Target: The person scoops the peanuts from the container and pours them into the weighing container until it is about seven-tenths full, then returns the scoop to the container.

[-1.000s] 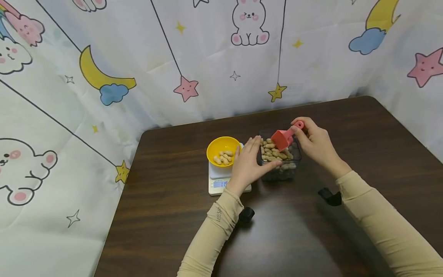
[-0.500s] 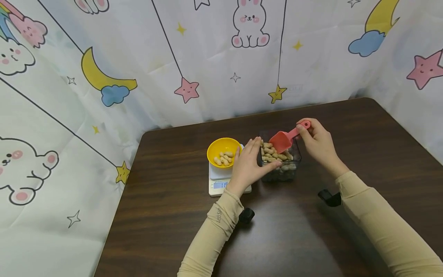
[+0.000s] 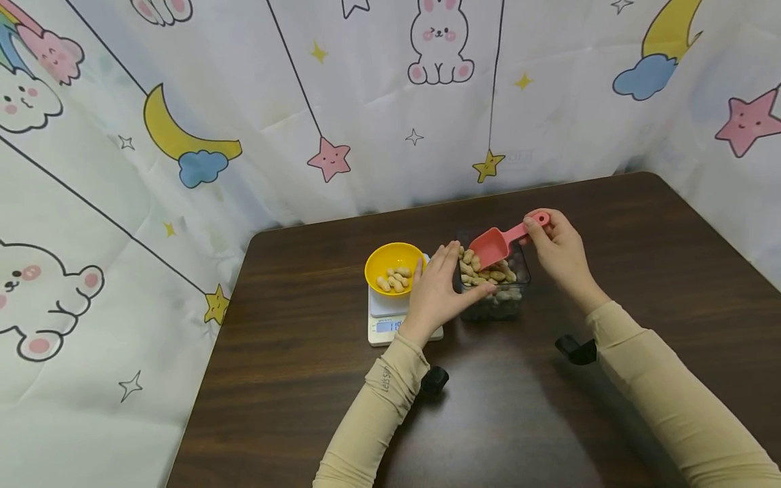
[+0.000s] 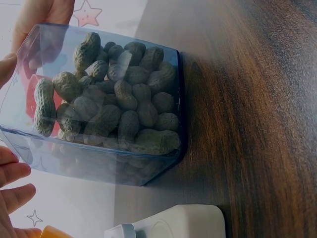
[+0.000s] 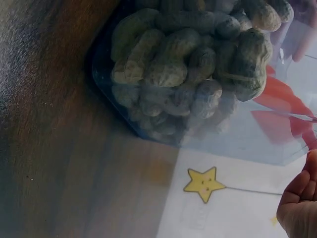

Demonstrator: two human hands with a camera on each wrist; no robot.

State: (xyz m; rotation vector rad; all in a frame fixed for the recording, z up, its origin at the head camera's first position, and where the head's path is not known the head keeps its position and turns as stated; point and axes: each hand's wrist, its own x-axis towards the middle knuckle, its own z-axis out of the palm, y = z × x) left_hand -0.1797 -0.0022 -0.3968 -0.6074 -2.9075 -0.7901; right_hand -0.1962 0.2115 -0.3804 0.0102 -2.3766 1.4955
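In the head view, my right hand pinches the handle of a small pink-red scoop. The scoop's bowl dips among unshelled peanuts in a clear plastic box. My left hand steadies that box, fingers fairly straight along its left side and thumb at the front rim. Through the box wall in the left wrist view, peanuts are heaped inside, with the red scoop partly hidden behind them. The right wrist view also catches the scoop through the plastic.
Just left of the box, a yellow bowl holding several peanuts sits on a white kitchen scale with a lit display. They stand on a dark wooden table. A patterned curtain hangs behind its back edge.
My right hand has shifted slightly right and tilted the scoop flatter; its bowl has pushed left into the peanuts. My left hand, the bowl and the scale stay put.
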